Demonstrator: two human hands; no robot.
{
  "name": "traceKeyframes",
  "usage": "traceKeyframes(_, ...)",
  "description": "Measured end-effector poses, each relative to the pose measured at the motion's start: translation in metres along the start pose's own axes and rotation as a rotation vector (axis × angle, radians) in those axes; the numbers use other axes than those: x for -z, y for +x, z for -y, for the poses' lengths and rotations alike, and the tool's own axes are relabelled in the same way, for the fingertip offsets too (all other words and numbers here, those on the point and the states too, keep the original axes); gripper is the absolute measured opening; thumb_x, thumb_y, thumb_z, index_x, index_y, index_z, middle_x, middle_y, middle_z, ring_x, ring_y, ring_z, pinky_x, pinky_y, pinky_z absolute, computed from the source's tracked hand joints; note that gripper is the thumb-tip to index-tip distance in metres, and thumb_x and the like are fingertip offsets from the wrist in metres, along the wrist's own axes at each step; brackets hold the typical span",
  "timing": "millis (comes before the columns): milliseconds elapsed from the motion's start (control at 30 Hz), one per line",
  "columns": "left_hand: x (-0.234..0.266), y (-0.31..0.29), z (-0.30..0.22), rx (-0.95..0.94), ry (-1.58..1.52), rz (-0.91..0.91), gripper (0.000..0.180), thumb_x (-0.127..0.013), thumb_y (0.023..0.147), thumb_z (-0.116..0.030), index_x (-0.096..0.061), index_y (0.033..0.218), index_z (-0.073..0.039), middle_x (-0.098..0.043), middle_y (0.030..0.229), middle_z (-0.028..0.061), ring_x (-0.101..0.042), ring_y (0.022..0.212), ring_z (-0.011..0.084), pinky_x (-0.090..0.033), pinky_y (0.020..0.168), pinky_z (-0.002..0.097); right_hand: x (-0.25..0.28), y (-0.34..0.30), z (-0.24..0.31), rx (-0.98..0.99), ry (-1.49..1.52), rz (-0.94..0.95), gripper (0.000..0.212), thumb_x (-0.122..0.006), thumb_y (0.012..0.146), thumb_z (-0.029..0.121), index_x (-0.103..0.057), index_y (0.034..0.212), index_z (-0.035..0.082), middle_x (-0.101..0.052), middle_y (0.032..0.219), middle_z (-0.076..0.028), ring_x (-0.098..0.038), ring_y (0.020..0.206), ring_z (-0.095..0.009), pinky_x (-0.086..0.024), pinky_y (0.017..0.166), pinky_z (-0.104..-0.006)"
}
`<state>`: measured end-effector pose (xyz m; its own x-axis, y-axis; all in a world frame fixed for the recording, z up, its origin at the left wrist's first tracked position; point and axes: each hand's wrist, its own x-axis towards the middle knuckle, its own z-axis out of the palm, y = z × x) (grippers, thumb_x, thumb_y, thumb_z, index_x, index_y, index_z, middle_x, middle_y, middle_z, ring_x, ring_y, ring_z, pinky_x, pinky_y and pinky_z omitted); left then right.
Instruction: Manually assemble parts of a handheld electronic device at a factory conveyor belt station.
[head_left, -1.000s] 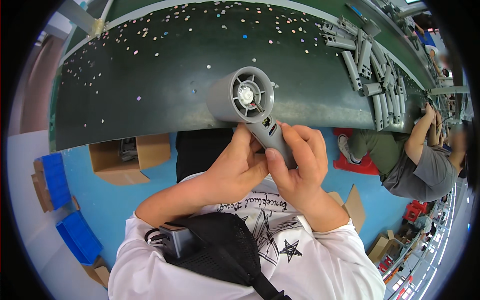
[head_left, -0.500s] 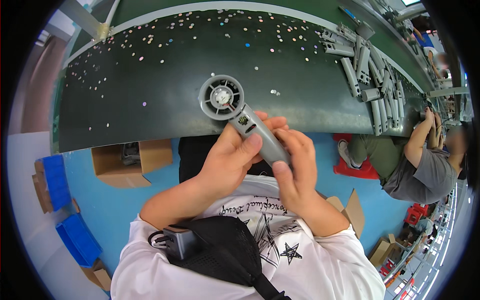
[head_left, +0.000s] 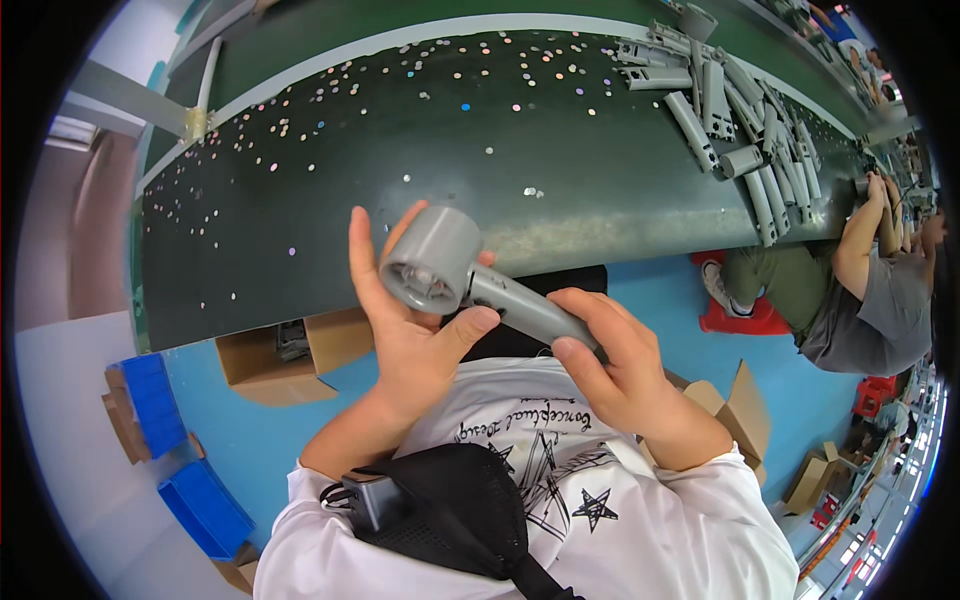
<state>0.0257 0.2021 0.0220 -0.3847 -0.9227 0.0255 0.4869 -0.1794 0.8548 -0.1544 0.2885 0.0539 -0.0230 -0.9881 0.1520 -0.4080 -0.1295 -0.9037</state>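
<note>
A grey handheld fan (head_left: 535, 308) is held in both hands above my lap, at the table's near edge. Its round head (head_left: 440, 250) points up and left, tilted so that the outer wall and part of the vaned opening show. My left hand (head_left: 410, 340) cradles the head and neck from behind, its thumb against the neck and two fingers stretched up past the head. My right hand (head_left: 620, 365) is closed around the lower end of the handle, thumb and fingers on opposite sides. The lowest tip of the handle is hidden by that hand.
On the dark green table (head_left: 330, 210) lie many small coloured dots. Grey handle shells (head_left: 715, 100) are piled at the right. Below stand a cardboard box (head_left: 250, 365) with grey parts and blue bins (head_left: 205, 505). A co-worker (head_left: 870, 300) sits at the right.
The fan has turned, so its head now shows its side wall rather than its open face. My left hand has shifted from the handle up to the neck and head, fingers spreading.
</note>
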Motion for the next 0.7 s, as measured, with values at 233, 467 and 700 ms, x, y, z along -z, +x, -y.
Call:
traceKeyframes(233,0.01,0.008,0.004,-0.333,0.401,0.154,0.109,-0.087,0.068,-0.009,-0.01,0.146,-0.012,-0.025,0.145,0.0235,-0.049,0.12,0.0319,-0.048,0.096,0.0413,0.002,0.003,0.001,0.063,-0.035,0.024,0.038,-0.069,0.084,0.01,-0.054,0.116,-0.005,-0.062,0.092,-0.018,-0.061,0.073,-0.031,-0.049,0.064,-0.0364)
traceKeyframes(467,0.01,0.009,0.01,-0.552,0.587,0.182,0.102,-0.086,0.07,-0.012,-0.014,0.142,-0.012,-0.028,0.141,0.0256,-0.046,0.119,0.0325,-0.049,0.093,0.0425,-0.008,0.001,-0.007,0.121,-0.069,-0.069,0.034,-0.071,0.081,0.01,-0.057,0.108,-0.005,-0.06,0.078,-0.015,-0.058,0.064,-0.029,-0.046,0.056,-0.0353)
traceKeyframes(700,0.011,0.016,0.019,-0.495,0.426,0.126,0.097,-0.083,0.073,-0.01,-0.015,0.143,-0.013,-0.029,0.143,0.0233,-0.054,0.112,0.0336,-0.052,0.09,0.044,-0.019,0.01,-0.015,0.067,-0.052,-0.136,0.037,-0.072,0.08,0.01,-0.058,0.111,-0.004,-0.061,0.082,-0.015,-0.057,0.061,-0.025,-0.046,0.053,-0.0326)
